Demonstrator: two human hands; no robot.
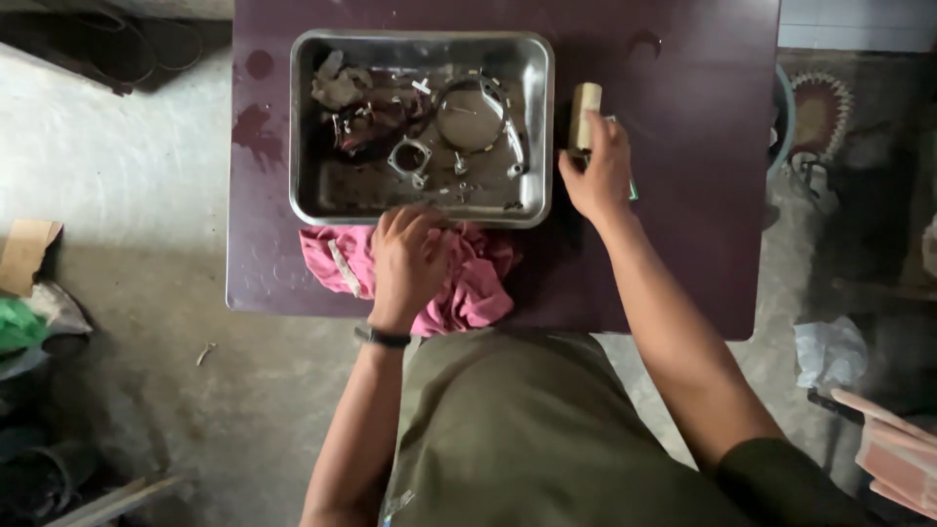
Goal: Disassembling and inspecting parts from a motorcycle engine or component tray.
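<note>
My left hand [408, 262] rests palm down on a crumpled pink rag [478, 278] at the near edge of a small dark table [673, 88]. Fingers are curled into the cloth. My right hand [597, 176] is to the right of a steel tray [539, 117] and holds a brush with a tan wooden handle [585, 112] that points away from me. The tray holds oily metal parts: a round ring clamp [476, 117], a small flanged fitting [408, 158], bolts and a dirty rag.
Concrete floor lies on the left, with cardboard [27, 252] and green scrap [15, 327] at its edge. A patterned basket rim [815, 112] and a white plastic bag [828, 351] sit to the right of the table. Reddish boards [898, 459] lie at lower right.
</note>
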